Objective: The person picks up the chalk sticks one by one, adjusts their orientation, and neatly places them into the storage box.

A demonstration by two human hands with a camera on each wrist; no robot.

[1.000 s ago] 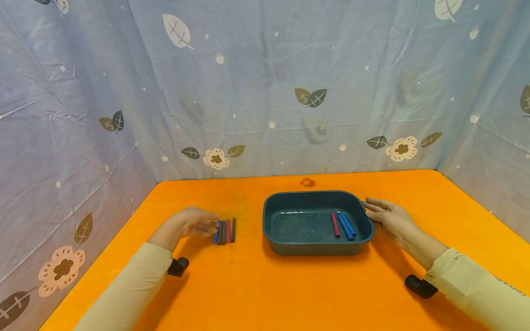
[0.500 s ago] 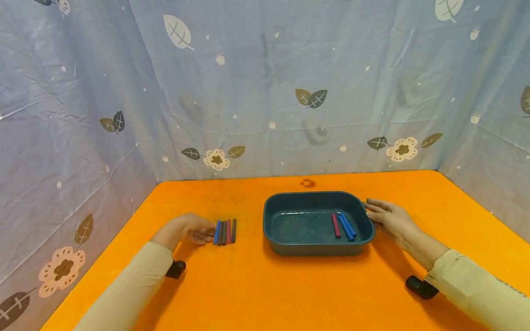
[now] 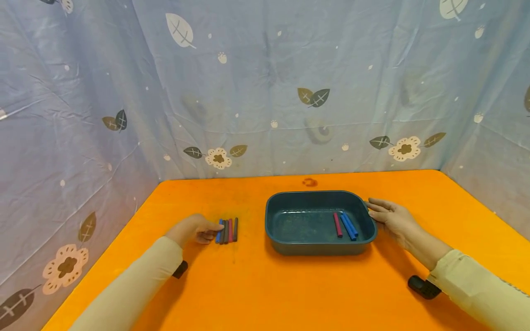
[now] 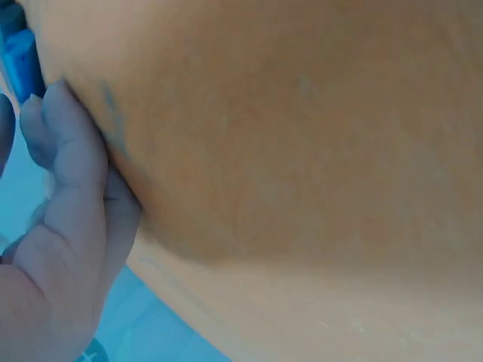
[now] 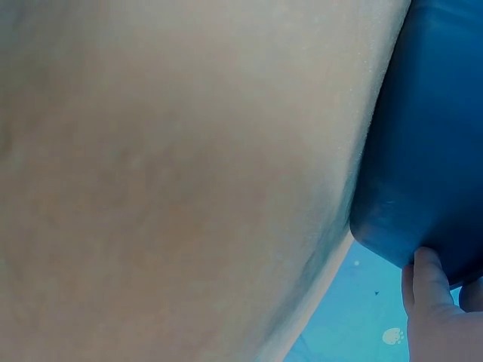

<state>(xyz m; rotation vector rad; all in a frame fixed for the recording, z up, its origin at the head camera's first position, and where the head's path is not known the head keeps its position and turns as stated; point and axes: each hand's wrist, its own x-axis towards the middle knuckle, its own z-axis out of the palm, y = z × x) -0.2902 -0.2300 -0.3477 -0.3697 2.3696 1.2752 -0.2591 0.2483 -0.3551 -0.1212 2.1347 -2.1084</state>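
My left hand (image 3: 198, 230) reaches over a row of several slim, crayon-like sticks on the orange table. From the left lie a blue stick (image 3: 218, 236), dark sticks (image 3: 226, 235), a red stick (image 3: 230, 232) and another dark stick (image 3: 235, 230). One of its fingers extends across the blue stick. In the left wrist view a gap shows between thumb and fingers (image 4: 72, 143), just short of the blue stick's end (image 4: 23, 64). My right hand (image 3: 396, 225) touches the right end of a dark teal tray (image 3: 320, 249) with fairly straight fingers (image 5: 429, 279).
Inside the tray, toward its right end, lie a red stick (image 3: 337, 225) and two blue sticks (image 3: 349, 226). The orange table (image 3: 256, 294) ends at a pale blue curtain (image 3: 265, 92) with leaf and flower prints. A reddish stain (image 3: 309, 182) marks the table behind the tray.
My left hand drew back slightly, then moved right, so that a finger now lies over the blue stick. The right hand stays at the tray; the sticks show no clear movement.
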